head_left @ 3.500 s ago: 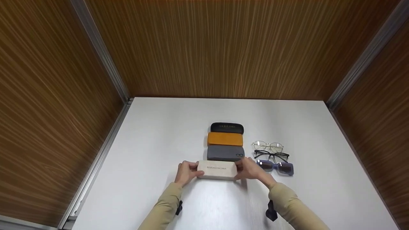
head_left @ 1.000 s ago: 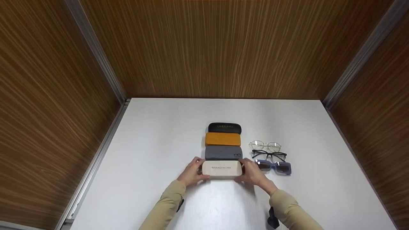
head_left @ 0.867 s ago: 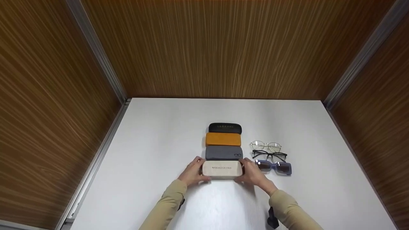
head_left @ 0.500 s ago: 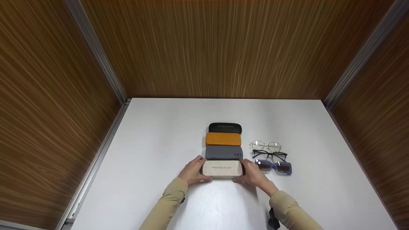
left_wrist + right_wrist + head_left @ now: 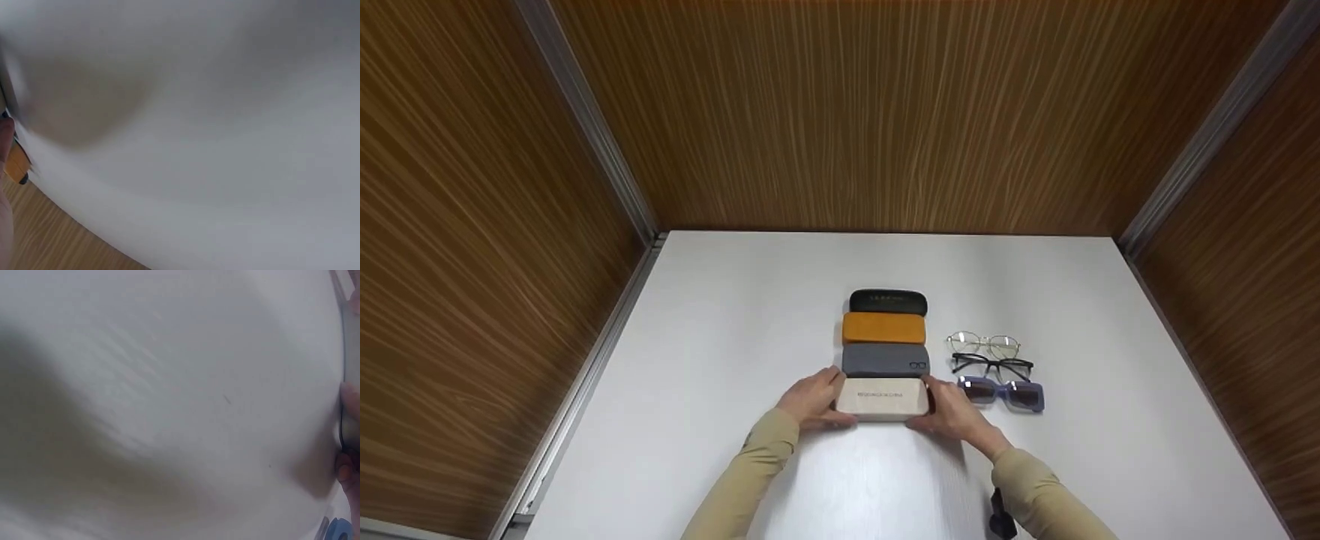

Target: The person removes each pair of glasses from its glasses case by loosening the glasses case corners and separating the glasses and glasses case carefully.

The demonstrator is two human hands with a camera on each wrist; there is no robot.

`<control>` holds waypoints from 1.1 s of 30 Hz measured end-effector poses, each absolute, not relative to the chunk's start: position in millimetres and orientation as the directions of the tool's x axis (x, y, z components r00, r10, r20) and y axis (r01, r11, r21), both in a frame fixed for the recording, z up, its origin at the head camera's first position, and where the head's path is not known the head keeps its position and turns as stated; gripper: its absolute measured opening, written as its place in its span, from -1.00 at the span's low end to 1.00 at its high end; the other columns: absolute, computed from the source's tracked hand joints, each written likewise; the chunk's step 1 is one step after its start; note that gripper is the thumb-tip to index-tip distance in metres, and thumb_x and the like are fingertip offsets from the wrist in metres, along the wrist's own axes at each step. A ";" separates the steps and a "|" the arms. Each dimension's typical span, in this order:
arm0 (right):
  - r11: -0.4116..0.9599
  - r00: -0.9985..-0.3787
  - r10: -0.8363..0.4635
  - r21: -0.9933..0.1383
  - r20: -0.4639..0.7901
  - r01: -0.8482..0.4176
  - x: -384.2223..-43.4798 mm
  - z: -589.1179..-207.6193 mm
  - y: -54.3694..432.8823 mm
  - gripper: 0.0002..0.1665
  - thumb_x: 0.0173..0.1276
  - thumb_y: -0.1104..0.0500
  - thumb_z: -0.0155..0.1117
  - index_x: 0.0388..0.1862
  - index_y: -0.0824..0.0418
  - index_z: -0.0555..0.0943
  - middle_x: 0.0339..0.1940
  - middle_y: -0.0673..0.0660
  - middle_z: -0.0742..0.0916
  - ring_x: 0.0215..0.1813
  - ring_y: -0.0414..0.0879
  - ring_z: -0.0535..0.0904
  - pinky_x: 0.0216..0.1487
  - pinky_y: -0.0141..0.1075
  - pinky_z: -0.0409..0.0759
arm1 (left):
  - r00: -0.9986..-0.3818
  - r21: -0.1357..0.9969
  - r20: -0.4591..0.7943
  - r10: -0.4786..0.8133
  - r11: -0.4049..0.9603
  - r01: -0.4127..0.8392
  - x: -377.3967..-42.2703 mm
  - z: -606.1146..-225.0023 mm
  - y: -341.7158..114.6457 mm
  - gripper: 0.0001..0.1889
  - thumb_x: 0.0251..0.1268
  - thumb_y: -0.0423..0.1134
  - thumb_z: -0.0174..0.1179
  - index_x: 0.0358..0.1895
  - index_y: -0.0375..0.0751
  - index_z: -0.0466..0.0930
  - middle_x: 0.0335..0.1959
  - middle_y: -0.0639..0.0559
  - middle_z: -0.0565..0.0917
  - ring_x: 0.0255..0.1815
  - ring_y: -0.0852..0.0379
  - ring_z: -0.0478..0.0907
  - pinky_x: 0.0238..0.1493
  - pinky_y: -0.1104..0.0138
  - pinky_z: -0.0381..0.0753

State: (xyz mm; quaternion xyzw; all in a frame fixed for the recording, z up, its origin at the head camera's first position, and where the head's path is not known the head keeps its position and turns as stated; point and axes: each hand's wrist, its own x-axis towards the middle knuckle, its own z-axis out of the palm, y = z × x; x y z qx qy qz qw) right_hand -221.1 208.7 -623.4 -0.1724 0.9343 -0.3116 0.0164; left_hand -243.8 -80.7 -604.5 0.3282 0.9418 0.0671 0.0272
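A cream glasses case (image 5: 881, 401) with small lettering lies on the white table, nearest the person in a column of glasses cases. My left hand (image 5: 812, 401) grips its left end, thumb along the front edge and fingers at the back corner. At the opposite end my right hand (image 5: 952, 409) holds it the same way. Directly behind it lies a grey case (image 5: 881, 361) with a small glasses print, then an orange case (image 5: 883, 328) and a black case (image 5: 888, 302). The right wrist view catches part of the cream case (image 5: 351, 349) at its edge.
Right of the cases lie thin-framed eyeglasses (image 5: 984, 345), black-framed eyeglasses (image 5: 994, 365) and blue-framed sunglasses (image 5: 1001, 393), the sunglasses close to my right hand. Wood-grain panels (image 5: 885, 112) enclose the back and both sides of the table (image 5: 720, 322).
Since the earliest frame the cream case has shifted slightly right, into line with the grey one. Both hands have kept hold of its ends; over the last second they have barely moved.
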 end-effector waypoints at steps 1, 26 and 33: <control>0.748 -0.942 -0.327 -0.589 0.072 -0.305 -221.0 -623.3 208.7 -0.06 -0.08 0.02 0.71 0.19 0.47 0.50 -0.09 0.32 0.76 -0.07 0.11 0.70 0.02 0.04 0.70 | -0.778 0.133 -0.009 0.628 0.772 0.621 -244.4 -604.8 -80.8 -0.15 0.15 0.37 0.30 0.22 -0.34 0.50 -0.01 -0.09 0.58 -0.06 0.07 0.59 0.07 0.25 0.69; 0.709 -0.921 -0.364 -0.601 0.138 -0.370 -221.9 -625.4 213.8 -0.05 -0.17 0.09 0.75 0.15 0.48 0.49 -0.17 0.30 0.80 -0.15 0.11 0.73 -0.06 0.01 0.71 | -0.760 0.378 -0.056 0.647 0.719 0.584 -254.3 -604.0 -86.3 -0.36 0.30 0.25 0.24 0.09 -0.30 0.54 -0.02 -0.12 0.60 -0.07 0.04 0.55 0.15 0.19 0.63; 0.714 -0.929 -0.342 -0.603 0.141 -0.354 -221.0 -623.7 213.5 -0.13 -0.25 0.09 0.77 0.03 0.40 0.55 -0.26 0.23 0.79 -0.25 0.02 0.69 -0.16 -0.09 0.70 | -0.801 0.530 -0.138 0.582 0.727 0.437 -254.9 -606.4 -87.8 -0.29 0.39 0.30 0.10 0.26 -0.29 0.50 0.25 -0.21 0.56 0.28 -0.11 0.52 0.39 0.09 0.49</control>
